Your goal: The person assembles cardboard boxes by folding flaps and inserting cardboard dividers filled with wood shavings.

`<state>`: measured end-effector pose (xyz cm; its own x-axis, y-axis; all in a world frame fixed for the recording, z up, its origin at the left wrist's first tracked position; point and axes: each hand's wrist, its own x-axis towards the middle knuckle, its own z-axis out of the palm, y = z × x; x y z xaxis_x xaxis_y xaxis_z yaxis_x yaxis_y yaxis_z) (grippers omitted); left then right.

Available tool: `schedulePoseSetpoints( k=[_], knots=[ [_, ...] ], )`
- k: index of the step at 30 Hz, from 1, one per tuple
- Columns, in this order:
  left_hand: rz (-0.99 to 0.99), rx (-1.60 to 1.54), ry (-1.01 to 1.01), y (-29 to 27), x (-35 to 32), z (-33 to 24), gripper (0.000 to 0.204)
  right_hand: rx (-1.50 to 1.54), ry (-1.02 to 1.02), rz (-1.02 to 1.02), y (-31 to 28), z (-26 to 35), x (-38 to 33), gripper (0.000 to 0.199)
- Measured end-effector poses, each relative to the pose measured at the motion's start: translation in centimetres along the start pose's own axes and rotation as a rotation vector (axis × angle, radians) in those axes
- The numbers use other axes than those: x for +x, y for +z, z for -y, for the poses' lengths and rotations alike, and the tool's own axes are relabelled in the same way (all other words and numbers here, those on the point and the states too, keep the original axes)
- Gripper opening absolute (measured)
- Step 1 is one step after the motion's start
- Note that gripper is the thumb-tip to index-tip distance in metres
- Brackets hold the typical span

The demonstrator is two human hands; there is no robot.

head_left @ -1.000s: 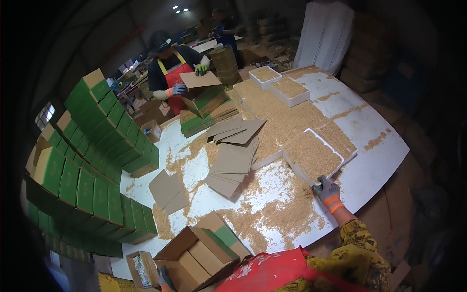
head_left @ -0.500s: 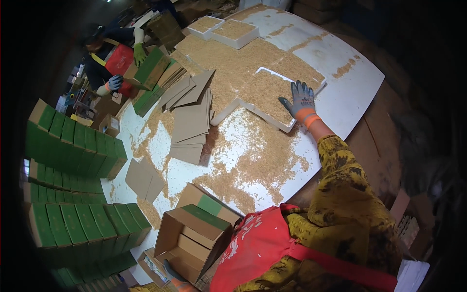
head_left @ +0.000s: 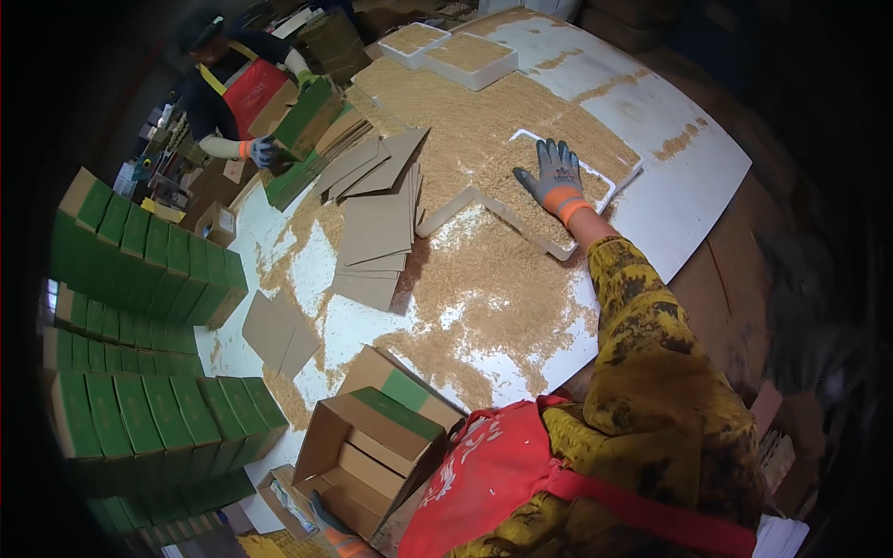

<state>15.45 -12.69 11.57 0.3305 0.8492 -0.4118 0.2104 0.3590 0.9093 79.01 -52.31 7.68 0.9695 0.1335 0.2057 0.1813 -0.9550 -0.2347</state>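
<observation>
my right grip [head_left: 555,179], gloved in grey with an orange cuff, is released: palm down, fingers spread, nothing clasped in it. it lies over the loose tan bits [head_left: 493,177] that fill a white tray [head_left: 521,226] on the counter [head_left: 693,186]; whether my palm presses on them or hovers just above, i cannot tell. the tray's near wall shows as a pale strip, and its far rim runs past my fingertips.

my left grip [head_left: 337,530] is low in the view, at the near left side of an open carton [head_left: 367,456], brown inside with a green band along its edge. the carton hides part of my fingers, so i cannot tell whether they clench the wall or only rest against it. a small box [head_left: 290,502] with packets in it stands just beside, and a green-and-brown panel [head_left: 400,386] lies behind the carton.

between my two grips, cardboard sheets [head_left: 377,237] overlap in a loose pile, with flat pieces [head_left: 279,335] to their left. green boxes [head_left: 153,409] stand in rows along my left. across the counter, a co-worker [head_left: 256,98] in a red apron handles a green-sided carton [head_left: 309,119]. two filled trays [head_left: 473,70] sit at the far end.
</observation>
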Motion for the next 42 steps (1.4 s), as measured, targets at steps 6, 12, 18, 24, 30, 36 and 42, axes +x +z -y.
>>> schedulePoseSetpoints(
  k=[6, 12, 18, 24, 30, 36, 42],
  knots=[
    [0.008, -0.020, -0.022, 0.7, 0.2, -0.2, 0.054, 0.068, -0.362, 0.126, 1.5, 7.1, 0.0, 0.083],
    [0.061, -0.045, 0.015, 0.6, 0.0, -0.1, 0.054, 0.279, -0.703, 0.286, 0.8, 8.2, -0.2, 0.075],
    [-0.005, -0.001, 0.003, 0.0, 0.4, 0.3, 0.052, -0.110, -0.250, 0.203, 0.8, -1.2, 5.8, 0.070],
    [-0.004, -0.004, 0.028, -1.8, 1.0, 1.0, 0.053, 0.132, 0.279, -0.201, 0.7, -12.7, -1.0, 0.070],
    [0.048, 0.001, 0.008, -1.6, 1.4, 0.7, 0.053, 1.786, 0.827, -0.072, 8.9, -9.4, -10.4, 0.099],
    [0.024, -0.038, 0.025, -0.3, 2.2, 0.1, 0.045, 1.459, 0.723, -0.279, 4.8, -6.7, -10.3, 0.096],
    [0.108, 0.140, 0.059, -2.9, 3.3, 0.5, 0.039, 2.010, 0.358, 0.216, -4.0, -0.9, -15.8, 0.047]
  ],
)
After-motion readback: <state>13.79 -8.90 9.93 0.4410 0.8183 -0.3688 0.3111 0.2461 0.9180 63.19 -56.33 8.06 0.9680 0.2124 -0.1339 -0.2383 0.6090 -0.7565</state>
